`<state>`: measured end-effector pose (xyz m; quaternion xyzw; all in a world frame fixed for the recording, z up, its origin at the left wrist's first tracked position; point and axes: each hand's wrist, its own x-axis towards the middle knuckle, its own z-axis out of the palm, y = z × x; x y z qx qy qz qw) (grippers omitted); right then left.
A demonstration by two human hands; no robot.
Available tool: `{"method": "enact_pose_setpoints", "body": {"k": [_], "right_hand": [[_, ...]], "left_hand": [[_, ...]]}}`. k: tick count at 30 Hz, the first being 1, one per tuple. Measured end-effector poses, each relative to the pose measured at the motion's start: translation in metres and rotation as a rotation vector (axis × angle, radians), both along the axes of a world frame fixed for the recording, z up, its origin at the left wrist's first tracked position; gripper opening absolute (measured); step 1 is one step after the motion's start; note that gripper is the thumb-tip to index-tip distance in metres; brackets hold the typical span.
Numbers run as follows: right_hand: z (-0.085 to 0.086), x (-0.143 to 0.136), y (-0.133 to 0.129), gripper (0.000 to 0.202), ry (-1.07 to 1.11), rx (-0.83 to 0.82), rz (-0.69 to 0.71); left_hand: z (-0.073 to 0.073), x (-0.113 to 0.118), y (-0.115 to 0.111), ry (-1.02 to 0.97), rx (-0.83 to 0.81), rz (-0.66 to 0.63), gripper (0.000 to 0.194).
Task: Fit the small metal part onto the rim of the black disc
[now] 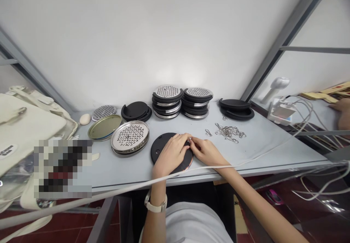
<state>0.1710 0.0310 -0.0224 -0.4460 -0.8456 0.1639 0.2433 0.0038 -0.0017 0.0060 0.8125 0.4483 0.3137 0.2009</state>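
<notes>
A black round disc [158, 152] with small holes lies near the table's front edge. Spread over its top, my left hand [172, 151] has its thumb and fingertips bent in at the disc's right rim. My right hand [204, 150] meets them there, thumb and forefinger pinched together. A small shiny metal piece [188, 141] shows between the fingertips of both hands; its shape is mostly hidden. Right of my hands lies a loose pile of metal wire clips [231, 132], with a single clip [208, 132] apart from it.
Perforated metal lids [130, 136] and an olive round lid [105, 127] lie at left. Two stacks of black trays with perforated lids [168, 102] stand by the wall. More black trays [236, 110] sit back right. A white cable [131, 184] crosses in front of my arms.
</notes>
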Motion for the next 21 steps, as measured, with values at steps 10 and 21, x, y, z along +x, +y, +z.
{"method": "enact_pose_setpoints", "body": {"k": [10, 21], "right_hand": [[0.0005, -0.0009, -0.0005, 0.029, -0.025, 0.002, -0.021], [0.0002, -0.0013, 0.0, 0.03, -0.029, -0.007, -0.024]], "left_hand": [[-0.001, -0.0002, 0.0006, -0.001, -0.002, 0.002, 0.026], [-0.0003, -0.0001, 0.0003, 0.002, 0.002, 0.005, 0.028]]}}
